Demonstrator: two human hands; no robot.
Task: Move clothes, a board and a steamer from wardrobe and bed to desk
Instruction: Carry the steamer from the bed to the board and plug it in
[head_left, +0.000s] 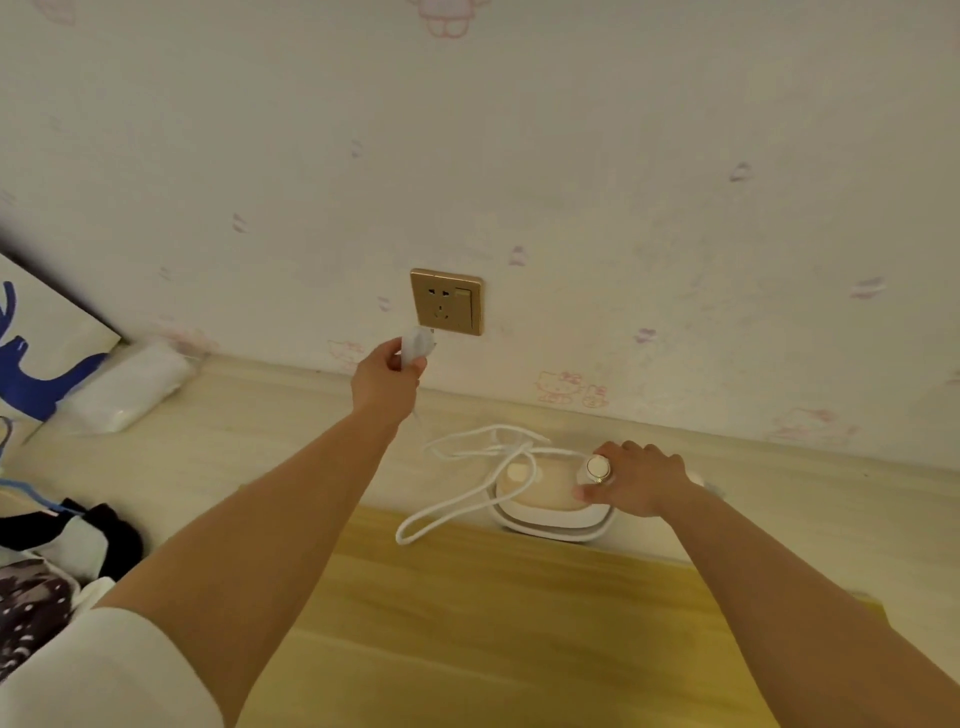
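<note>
A white and peach steamer (545, 499) lies on the pale desk (249, 431) by the wall. My right hand (641, 483) grips its handle end, beside a silver knob. Its white cord (467, 467) loops loosely on the desk and onto a yellow wooden board (493, 623). My left hand (387, 376) holds the white plug (418, 345) just below a gold wall socket (447, 301), prongs toward it. Dark and white clothes (47, 561) on a blue hanger lie at the left edge.
A white folded bundle in clear wrap (130, 387) sits at the back left beside a white bag with a blue print (36, 358). The wall with pink cartoon wallpaper stands directly behind the desk.
</note>
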